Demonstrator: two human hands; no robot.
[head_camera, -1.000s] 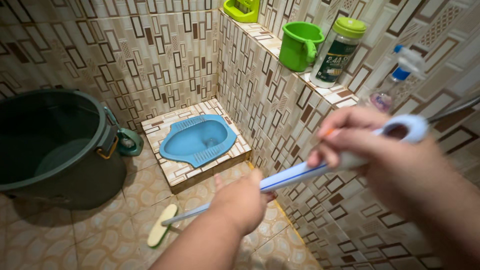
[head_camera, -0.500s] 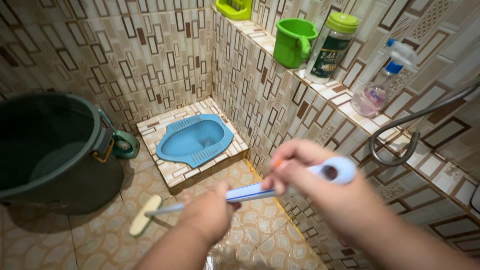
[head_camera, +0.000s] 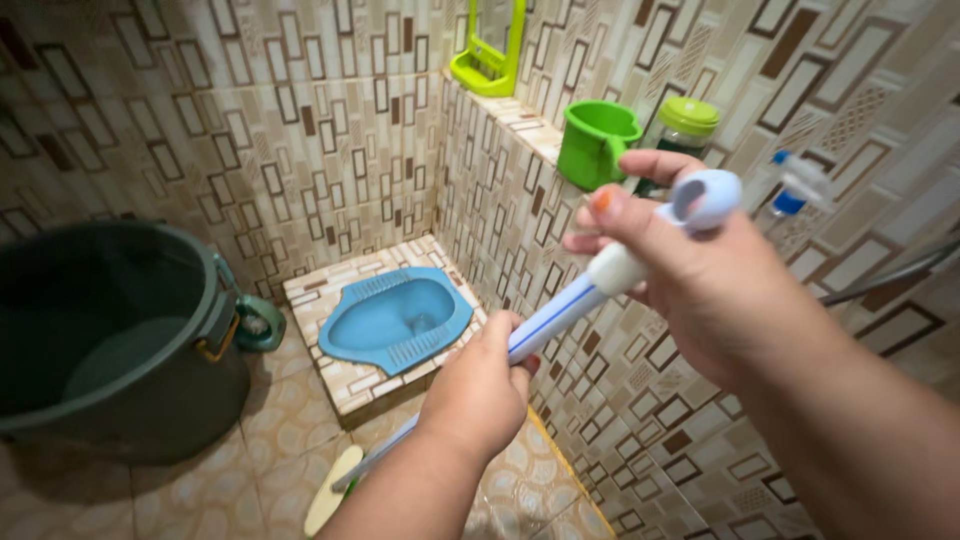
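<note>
Tiled bathroom; both hands, left hand and right hand, grip 1 brush handle; head seemingly touching floor.

A blue squat toilet sits in a raised tiled step in the corner. A large dark bucket stands on the floor at left, a small teal scoop just beside it. On the tiled ledge stand a green mug, a green-lidded jar, a spray bottle and a lime-framed mirror.
</note>
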